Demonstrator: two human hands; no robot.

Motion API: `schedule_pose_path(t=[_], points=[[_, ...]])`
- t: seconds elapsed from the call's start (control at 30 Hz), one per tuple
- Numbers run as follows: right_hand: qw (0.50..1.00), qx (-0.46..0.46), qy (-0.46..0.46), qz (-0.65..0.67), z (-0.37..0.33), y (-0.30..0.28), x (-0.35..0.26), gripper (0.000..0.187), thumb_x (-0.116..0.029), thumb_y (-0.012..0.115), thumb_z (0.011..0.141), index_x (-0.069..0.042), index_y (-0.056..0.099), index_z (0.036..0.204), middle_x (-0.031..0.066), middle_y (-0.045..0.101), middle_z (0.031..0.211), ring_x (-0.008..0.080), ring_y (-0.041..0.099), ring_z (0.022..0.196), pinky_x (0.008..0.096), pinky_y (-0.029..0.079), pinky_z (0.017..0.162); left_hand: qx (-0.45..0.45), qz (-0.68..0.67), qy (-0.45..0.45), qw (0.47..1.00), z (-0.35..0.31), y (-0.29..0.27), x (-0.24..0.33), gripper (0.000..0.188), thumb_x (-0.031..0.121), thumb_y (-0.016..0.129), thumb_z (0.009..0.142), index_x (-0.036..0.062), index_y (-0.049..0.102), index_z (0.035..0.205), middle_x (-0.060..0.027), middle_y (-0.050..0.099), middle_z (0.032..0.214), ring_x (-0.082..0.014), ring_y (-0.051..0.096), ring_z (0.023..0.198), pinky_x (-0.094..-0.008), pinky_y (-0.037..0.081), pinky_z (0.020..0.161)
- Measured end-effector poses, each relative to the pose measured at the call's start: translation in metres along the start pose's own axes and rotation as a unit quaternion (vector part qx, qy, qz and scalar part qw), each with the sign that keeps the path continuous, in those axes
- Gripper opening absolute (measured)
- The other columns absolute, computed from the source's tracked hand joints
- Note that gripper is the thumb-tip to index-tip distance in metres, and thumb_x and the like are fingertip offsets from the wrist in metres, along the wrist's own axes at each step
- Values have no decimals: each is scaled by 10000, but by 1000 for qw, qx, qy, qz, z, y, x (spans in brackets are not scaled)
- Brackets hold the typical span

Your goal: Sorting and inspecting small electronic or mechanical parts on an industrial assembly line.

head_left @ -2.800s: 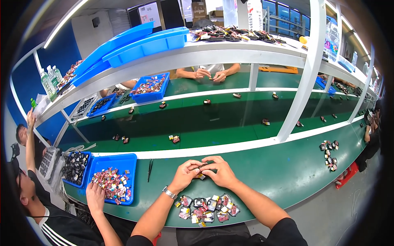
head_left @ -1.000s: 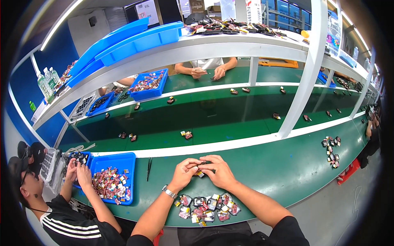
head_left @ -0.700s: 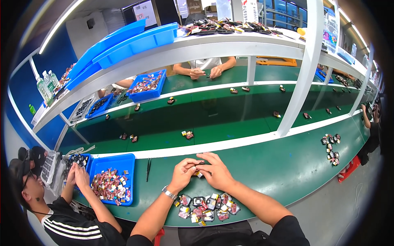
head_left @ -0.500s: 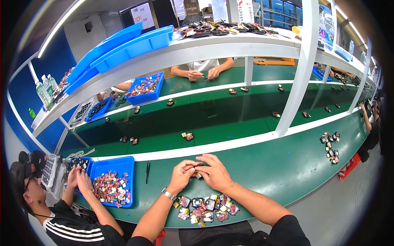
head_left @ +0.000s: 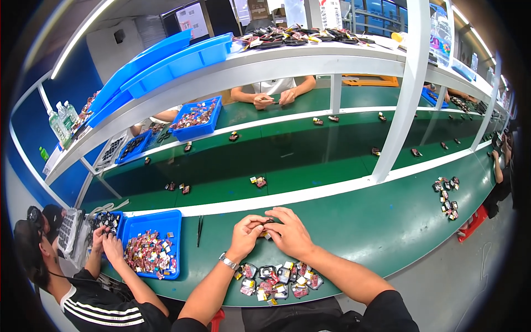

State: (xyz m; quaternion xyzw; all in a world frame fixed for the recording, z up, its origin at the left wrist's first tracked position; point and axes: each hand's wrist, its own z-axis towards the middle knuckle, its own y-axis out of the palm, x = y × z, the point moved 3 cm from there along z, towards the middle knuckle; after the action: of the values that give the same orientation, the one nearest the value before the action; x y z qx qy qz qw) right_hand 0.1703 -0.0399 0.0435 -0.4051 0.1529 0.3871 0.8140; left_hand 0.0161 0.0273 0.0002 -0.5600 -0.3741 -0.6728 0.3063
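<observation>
Both hands meet over the green bench in the middle. Between their fingertips is a small black part (head_left: 268, 236) with a bit of yellow and white on it; fingers cover most of it. My left hand (head_left: 243, 237) pinches its left side, a metal-banded watch on the wrist. My right hand (head_left: 292, 237) closes on it from the other side, fingers arched over the top. Just below, near the bench edge, lies a pile of small black-rimmed assemblies (head_left: 280, 275) with red, white and yellow pieces. Dark tweezers (head_left: 199, 231) lie left of my hands.
A blue tray (head_left: 178, 243) of small red and white pieces stands at the left, beside a co-worker (head_left: 105, 299). A green belt (head_left: 310, 182) carrying spaced assemblies runs beyond a white rail. Another group of assemblies (head_left: 445, 198) lies right. A white post (head_left: 406, 99) and shelf rise ahead.
The assemblies on the belt have shifted slightly to the right. The co-worker at the left has turned their head and moved their hands. My hands hold nearly the same pose.
</observation>
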Motion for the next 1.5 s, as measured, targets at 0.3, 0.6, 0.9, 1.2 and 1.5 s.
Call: schedule_pose_path(t=[0.3, 0.6, 0.9, 1.2, 1.5], points=[[998, 7, 35, 44, -6, 7, 7, 219, -32, 711, 747, -66, 718, 964, 86, 611, 1220, 317, 519, 1181, 399, 448, 990, -3, 12, -5, 1000, -1, 2, 0, 199, -52, 497, 942, -32, 547, 1134, -136, 633, 1143, -194, 650, 995, -313, 571, 819], [999, 26, -23, 9, 0, 0, -8, 236, -13, 699, 734, -49, 690, 967, 96, 591, 1246, 341, 503, 1209, 422, 439, 997, 4, 27, 47, 999, -3, 1, 5, 184, -59, 522, 928, -35, 553, 1107, -172, 623, 1190, -214, 644, 1035, -325, 569, 842], [1000, 25, -2, 7, -1, 0, -1, 211, -24, 701, 730, -52, 696, 938, 87, 606, 1212, 330, 508, 1202, 418, 442, 996, -5, -12, 20, 1000, -1, 0, 3, 193, -48, 520, 933, -34, 553, 1123, -175, 620, 1202, -210, 637, 1049, -315, 570, 854], [996, 31, 48, 68, -4, 4, 6, 207, -39, 698, 745, -83, 727, 946, 76, 613, 1234, 315, 505, 1212, 412, 426, 1019, -9, -31, -1, 999, -2, -1, 1, 242, -28, 539, 935, -42, 550, 1176, -173, 619, 1207, -208, 646, 1029, -320, 572, 856], [997, 38, 21, 71, -1, 2, -1, 192, -17, 665, 756, -62, 703, 940, 101, 596, 1263, 328, 495, 1232, 416, 426, 1021, -2, -5, 16, 1000, -5, 3, 6, 228, -35, 531, 940, -42, 567, 1166, -163, 624, 1204, -198, 650, 1022, -304, 574, 848]])
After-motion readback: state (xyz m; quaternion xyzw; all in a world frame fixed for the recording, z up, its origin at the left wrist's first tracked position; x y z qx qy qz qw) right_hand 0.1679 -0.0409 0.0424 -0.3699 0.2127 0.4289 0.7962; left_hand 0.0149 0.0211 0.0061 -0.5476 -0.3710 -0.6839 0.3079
